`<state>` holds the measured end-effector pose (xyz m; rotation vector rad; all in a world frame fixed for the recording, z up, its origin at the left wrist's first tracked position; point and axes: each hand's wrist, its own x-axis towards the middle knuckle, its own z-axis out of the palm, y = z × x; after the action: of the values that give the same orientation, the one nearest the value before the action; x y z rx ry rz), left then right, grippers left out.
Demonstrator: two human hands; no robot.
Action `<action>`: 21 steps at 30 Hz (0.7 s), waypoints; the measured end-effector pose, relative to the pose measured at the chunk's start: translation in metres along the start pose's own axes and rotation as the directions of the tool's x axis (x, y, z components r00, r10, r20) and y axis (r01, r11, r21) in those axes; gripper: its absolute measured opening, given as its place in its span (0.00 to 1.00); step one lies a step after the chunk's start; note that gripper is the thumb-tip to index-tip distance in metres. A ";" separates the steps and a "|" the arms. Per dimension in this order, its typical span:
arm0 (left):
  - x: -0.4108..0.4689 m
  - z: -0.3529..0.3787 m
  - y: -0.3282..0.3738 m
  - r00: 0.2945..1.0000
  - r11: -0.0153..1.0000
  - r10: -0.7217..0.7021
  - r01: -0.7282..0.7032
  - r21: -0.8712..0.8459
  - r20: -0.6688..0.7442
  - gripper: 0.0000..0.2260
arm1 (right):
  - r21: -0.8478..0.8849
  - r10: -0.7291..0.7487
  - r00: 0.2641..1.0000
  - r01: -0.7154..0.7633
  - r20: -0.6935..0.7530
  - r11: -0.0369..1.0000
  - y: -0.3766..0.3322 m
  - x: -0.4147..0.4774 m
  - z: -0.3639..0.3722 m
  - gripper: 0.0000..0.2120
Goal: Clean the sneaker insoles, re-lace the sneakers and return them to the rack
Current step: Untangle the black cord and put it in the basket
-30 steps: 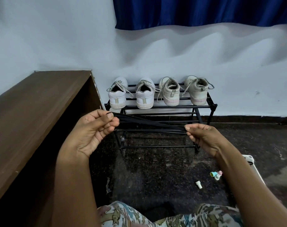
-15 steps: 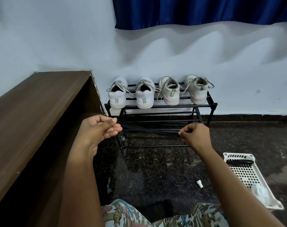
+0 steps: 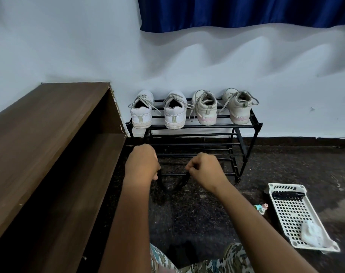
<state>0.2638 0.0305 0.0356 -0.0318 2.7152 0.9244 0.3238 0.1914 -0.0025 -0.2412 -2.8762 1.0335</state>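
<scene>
A person is holding a black lace (image 3: 174, 185) sagging in a loop between two raised fists, the right hand (image 3: 205, 170) pinching one end with thumb and curled fingers, the left hand (image 3: 142, 164) closing round the other, its fingertips hiding behind the knuckles. Four white sneakers (image 3: 174, 117) are sitting heels-out, laced, on the top shelf of the black rack (image 3: 244, 154), their heel tabs too small to read. A white basket (image 3: 289, 215) is lying on the floor, carrying a dark bundle (image 3: 288, 194) that is hard to make out.
</scene>
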 end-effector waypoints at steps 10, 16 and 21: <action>-0.007 0.021 0.019 0.985 0.971 0.133 -0.152 0.185 0.114 0.12 | 0.173 -0.090 0.995 0.081 0.042 0.982 -0.013 0.000 0.016 0.05; -0.007 0.021 0.019 0.969 0.966 0.180 -0.206 0.156 0.168 0.12 | 0.389 0.021 0.999 -0.038 0.049 0.921 -0.013 0.000 0.012 0.08; -0.006 0.022 0.019 0.957 0.959 0.234 -0.256 0.120 0.174 0.11 | 0.476 0.036 0.991 -0.092 0.126 0.875 -0.013 -0.002 0.010 0.09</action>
<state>0.2730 0.0589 0.0318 0.3996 2.6668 0.7567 0.3226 0.1753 -0.0021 -0.2483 -2.5958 1.7806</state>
